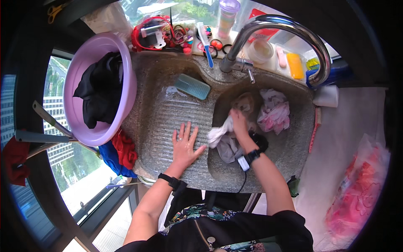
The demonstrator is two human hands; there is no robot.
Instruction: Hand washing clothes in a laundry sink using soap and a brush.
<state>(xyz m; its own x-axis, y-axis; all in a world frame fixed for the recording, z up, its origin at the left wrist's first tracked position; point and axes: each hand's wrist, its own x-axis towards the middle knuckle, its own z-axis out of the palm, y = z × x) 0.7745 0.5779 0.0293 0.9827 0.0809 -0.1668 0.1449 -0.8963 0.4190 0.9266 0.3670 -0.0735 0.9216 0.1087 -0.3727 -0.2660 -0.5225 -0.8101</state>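
Observation:
My left hand (185, 145) rests flat, fingers spread, on the ridged washboard of a speckled stone laundry sink (151, 126). In the basin on the right, my right hand (240, 123) is closed around a bunched white cloth (220, 131). Below it lies a greyish-white cloth (229, 149), with something black beside it, partly hidden by my forearm. A pink-and-white crumpled bundle (274, 111) lies at the basin's right; a beige translucent piece (244, 102) is behind my right hand. A teal bar or box (192, 86) sits at the top of the washboard.
A lilac basin (130, 82) holding black fabric (104, 91) leans at the left, above red (125, 146) and blue cloths (113, 160). A chrome faucet (277, 20) arches over the basin. Behind stand hair ties, a comb (205, 44), a tumbler (227, 19) and soaps (294, 65). A brush (315, 129) lies right.

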